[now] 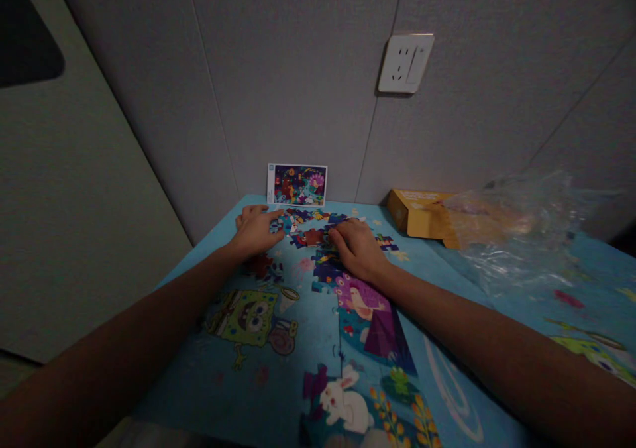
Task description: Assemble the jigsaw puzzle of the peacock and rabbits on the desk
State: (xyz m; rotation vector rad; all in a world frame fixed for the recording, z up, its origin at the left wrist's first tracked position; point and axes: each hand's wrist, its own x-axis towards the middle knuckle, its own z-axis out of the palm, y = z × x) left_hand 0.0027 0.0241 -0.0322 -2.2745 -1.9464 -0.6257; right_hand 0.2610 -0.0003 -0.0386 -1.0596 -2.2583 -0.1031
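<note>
My left hand (254,233) rests at the far left of the table with its thumb and index finger apart, beside loose puzzle pieces (289,225). Over the puzzle's far part lies my right hand (358,248), its fingers bent and close together; whatever is under them is hidden. Near its thumb is a reddish-brown piece (313,237). The joined puzzle section (365,315) runs from below my right hand toward me, showing a purple tent-like shape and a white rabbit (345,401). More dark pieces (262,266) lie below my left hand.
A picture card (300,185) leans on the grey wall at the back. To the right stand an opened yellow box (422,213) and a crumpled clear plastic bag (517,229). A blue cartoon-printed cloth (308,342) covers the table. A white socket (406,63) is on the wall.
</note>
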